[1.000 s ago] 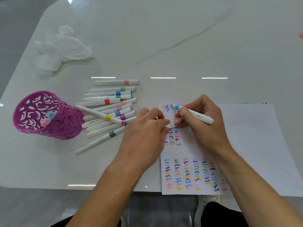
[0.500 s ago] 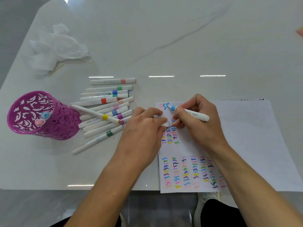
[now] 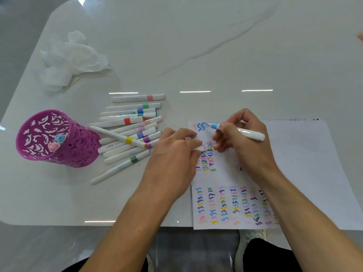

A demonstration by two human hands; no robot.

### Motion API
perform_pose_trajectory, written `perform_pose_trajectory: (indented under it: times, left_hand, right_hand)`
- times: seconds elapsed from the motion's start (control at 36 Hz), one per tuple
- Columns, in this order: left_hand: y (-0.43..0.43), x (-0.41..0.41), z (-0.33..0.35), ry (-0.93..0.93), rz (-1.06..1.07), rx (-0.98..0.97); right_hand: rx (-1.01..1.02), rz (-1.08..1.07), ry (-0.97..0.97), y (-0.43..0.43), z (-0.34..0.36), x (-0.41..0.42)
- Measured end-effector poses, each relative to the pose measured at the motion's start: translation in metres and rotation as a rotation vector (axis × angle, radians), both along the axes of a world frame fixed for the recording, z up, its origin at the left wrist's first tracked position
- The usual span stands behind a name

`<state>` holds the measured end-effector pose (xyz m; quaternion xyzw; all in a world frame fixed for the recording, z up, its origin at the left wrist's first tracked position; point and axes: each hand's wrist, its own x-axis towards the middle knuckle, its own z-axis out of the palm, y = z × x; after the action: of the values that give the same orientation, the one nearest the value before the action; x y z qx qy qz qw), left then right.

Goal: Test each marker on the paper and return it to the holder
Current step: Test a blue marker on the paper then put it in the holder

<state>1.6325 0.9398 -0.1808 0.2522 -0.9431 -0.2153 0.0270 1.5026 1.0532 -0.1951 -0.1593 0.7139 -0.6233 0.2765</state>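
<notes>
White table (image 3: pixel 216 55), marker (image 3: pixel 249 133) near-horizontal, tip pointing left, in right hand (image 3: pixel 245 148)

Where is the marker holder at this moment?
Head view: the purple holder sits on the left side of the table, right beside the pile of loose markers on its right, with the crumpled tissue farther back.
</notes>
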Motion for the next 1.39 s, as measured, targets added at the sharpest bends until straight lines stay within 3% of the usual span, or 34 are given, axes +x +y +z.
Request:
perform_pose_trajectory:
  times: [0.17, 0.47, 0.69, 0.92, 1.39]
  left_hand:
    - [-0.007, 0.0, -0.003, 0.021, 0.06, 0.06]
    - [-0.009, 0.002, 0.011, 0.137, 0.207, 0.229]
    - [-0.009, 0.0, 0.008, 0.244, 0.339, 0.518]
    - [-0.007, -0.003, 0.009, 0.283, 0.34, 0.66]
    - [-0.005, -0.001, 0.008, 0.268, 0.266, 0.58]
  right_hand:
    - [-0.098, -0.077, -0.145, 0.0, 0.006, -0.006]
    - [-0.127, -0.013, -0.013, -0.001, 0.017, -0.003]
    - [-0.182, 0.006, -0.097, -0.002, 0.023, -0.001]
    - [-0.13, 0.063, -0.044, -0.001, 0.02, 0.002]
    - [-0.1, 0.17, 0.012, -0.001, 0.016, 0.004]
